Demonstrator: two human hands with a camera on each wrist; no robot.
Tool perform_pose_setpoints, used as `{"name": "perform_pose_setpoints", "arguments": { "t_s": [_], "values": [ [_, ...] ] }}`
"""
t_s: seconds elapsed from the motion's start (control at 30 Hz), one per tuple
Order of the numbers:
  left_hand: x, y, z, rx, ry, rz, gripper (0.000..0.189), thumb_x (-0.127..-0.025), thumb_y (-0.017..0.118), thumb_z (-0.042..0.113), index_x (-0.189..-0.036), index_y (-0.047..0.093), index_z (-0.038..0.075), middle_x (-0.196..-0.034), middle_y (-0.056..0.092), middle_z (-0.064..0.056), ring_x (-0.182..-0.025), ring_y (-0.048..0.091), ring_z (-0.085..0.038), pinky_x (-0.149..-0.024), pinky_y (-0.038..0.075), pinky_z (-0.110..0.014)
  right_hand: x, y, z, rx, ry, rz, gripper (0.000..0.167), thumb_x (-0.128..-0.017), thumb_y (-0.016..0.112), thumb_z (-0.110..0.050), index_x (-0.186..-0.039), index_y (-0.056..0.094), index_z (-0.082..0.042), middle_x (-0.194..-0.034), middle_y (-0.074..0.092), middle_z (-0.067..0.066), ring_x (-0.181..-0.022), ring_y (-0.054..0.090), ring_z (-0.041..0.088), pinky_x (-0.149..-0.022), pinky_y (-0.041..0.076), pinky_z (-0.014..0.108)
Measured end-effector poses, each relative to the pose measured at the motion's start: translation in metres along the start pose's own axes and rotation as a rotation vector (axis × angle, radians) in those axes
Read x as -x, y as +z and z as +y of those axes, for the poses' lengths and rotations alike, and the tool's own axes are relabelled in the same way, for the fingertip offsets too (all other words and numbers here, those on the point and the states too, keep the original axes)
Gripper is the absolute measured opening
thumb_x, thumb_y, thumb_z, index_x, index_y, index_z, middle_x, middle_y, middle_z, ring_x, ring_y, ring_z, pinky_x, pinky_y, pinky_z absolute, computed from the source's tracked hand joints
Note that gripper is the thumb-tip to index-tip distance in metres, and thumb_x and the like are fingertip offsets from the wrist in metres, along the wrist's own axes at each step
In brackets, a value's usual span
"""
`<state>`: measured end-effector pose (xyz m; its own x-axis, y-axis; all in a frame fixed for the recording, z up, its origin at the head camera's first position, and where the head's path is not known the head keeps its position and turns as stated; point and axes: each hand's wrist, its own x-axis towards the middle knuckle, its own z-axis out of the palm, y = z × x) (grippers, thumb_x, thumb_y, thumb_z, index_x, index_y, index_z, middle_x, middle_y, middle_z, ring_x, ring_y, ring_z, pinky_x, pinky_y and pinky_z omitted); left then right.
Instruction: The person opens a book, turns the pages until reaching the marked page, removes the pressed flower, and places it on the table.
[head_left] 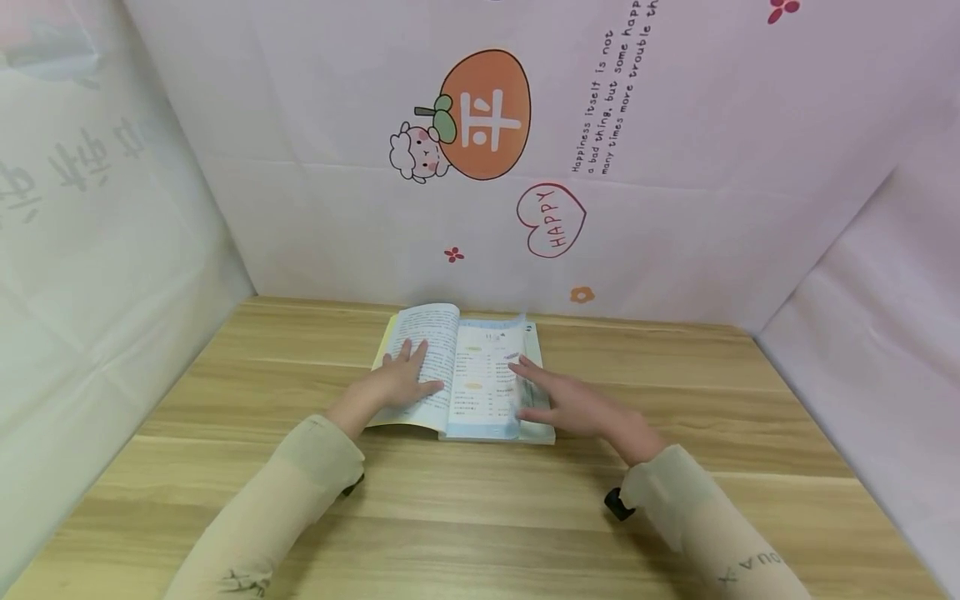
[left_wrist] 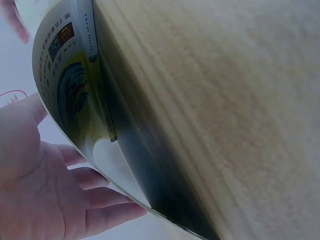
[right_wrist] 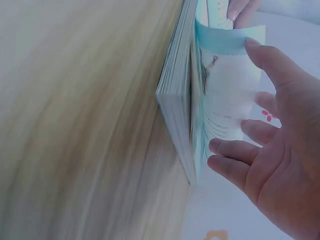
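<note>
An open paperback book lies on the wooden table, with its thick block of pages on the right. My left hand rests with spread fingers on the text-covered left page. In the left wrist view, the yellowish cover bows up from the table beside that hand. On the right, a blue-edged page with short lines of print stands curved up at its outer edge. My right hand is at that edge, fingers and thumb extended. The right wrist view shows its thumb and fingertips against the raised page.
A white printed cloth wall rises behind the table's far edge, with more cloth at both sides. Bare wooden tabletop extends in front of the book. A dark band shows at the right wrist.
</note>
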<state>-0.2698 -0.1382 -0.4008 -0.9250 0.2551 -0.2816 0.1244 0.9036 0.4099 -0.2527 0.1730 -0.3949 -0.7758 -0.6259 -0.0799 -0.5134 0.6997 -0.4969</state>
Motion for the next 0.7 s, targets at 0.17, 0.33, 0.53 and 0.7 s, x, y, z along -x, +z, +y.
{"name": "perform_pose_setpoints", "arguments": {
  "t_s": [0.17,0.33,0.53,0.7],
  "values": [
    [0.001,-0.001,0.004,0.008,-0.006,-0.003,0.088,-0.105,0.053,0.049,-0.164,0.007,0.001,-0.166,-0.002,-0.03,-0.146,0.005,-0.062,-0.112,0.019,-0.075,-0.006,0.005,-0.007,0.005,-0.048,-0.019,0.083,-0.097,0.071,-0.043,-0.164,0.028,-0.017,-0.171,0.013,0.008,-0.152,0.025,0.033,-0.119,0.03,0.054],
    [0.002,-0.002,0.004,0.009,-0.007,0.002,0.087,-0.105,0.052,0.048,-0.164,0.007,0.001,-0.167,-0.001,-0.03,-0.146,0.006,-0.062,-0.112,0.02,-0.075,-0.012,0.008,-0.016,-0.007,-0.092,-0.035,0.082,-0.097,0.073,-0.037,-0.163,0.029,-0.016,-0.17,0.013,0.006,-0.153,0.023,0.03,-0.12,0.028,0.05],
    [0.001,-0.002,0.0,0.025,0.012,0.009,0.082,-0.108,0.046,0.048,-0.164,0.009,0.001,-0.166,0.0,-0.031,-0.145,0.008,-0.064,-0.11,0.021,-0.077,-0.02,0.012,-0.028,0.011,-0.098,-0.048,0.079,-0.097,0.072,-0.038,-0.163,0.032,-0.018,-0.17,0.017,0.004,-0.152,0.025,0.029,-0.12,0.029,0.05],
    [-0.001,-0.002,-0.004,0.079,0.036,0.008,0.074,-0.111,0.028,0.051,-0.164,0.011,0.001,-0.166,0.0,-0.031,-0.146,0.007,-0.062,-0.114,0.016,-0.075,-0.029,0.017,-0.035,0.007,-0.122,-0.064,0.07,-0.1,0.068,-0.039,-0.16,0.04,-0.016,-0.168,0.025,0.005,-0.152,0.026,0.028,-0.12,0.029,0.05]
  ]
}}
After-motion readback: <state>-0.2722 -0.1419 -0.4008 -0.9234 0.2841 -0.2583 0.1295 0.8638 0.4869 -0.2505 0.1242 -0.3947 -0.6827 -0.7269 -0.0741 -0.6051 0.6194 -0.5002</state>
